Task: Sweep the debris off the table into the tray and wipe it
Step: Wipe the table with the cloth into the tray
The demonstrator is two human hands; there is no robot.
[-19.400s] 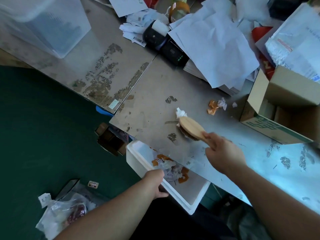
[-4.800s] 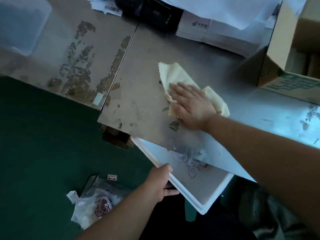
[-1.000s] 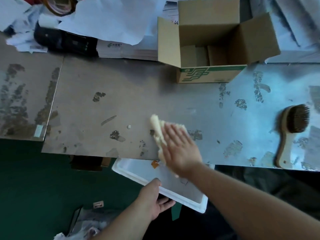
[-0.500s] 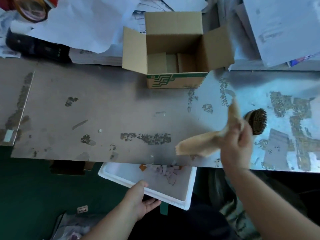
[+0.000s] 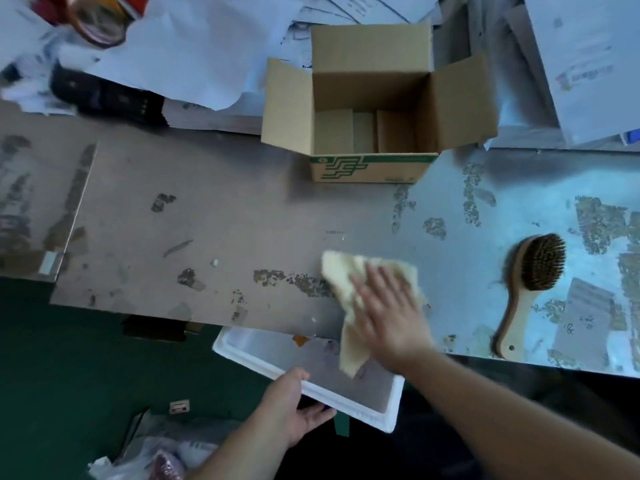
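My right hand lies flat, fingers spread, on a cream cloth at the near edge of the worn grey table; one corner of the cloth hangs over the edge above the tray. My left hand grips the near rim of the white foam tray, which is held under the table edge. An orange scrap and pale bits lie inside the tray. A small white crumb sits on the table to the left.
A wooden brush lies bristles-up at the right. An open cardboard box stands at the back. Loose papers, a black device and a tape roll crowd the far side. A plastic bag lies on the green floor.
Half a second ago my right hand held the cloth lifted near the brush; now it presses the cloth flat on the table edge, further left, above the tray. The left hand still holds the tray.
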